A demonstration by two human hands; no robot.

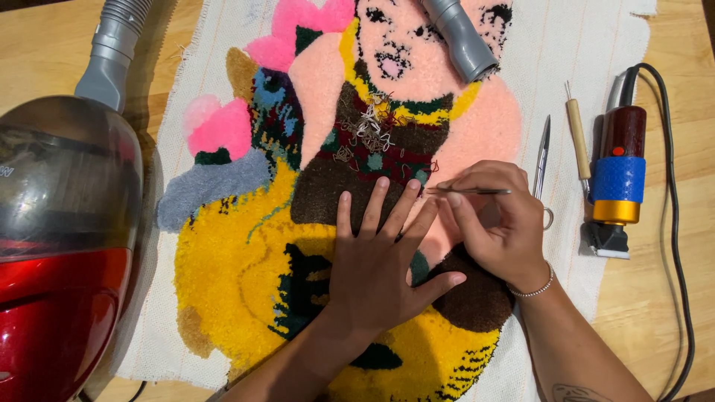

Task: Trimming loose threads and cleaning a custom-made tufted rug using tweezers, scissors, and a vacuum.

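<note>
Flat colourful tufted rug point(246, 268), thin tool point(469, 191)

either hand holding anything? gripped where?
Right hand pinches a thin metal pick near its middle, fingertips on the shaft. Left hand holds nothing, lying flat on the tufted rug.

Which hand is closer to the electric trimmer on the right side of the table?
The right hand. It holds a thin metal tool beside the scissors, which lie between it and the trimmer. The left hand lies flat on the rug, farther away.
</note>
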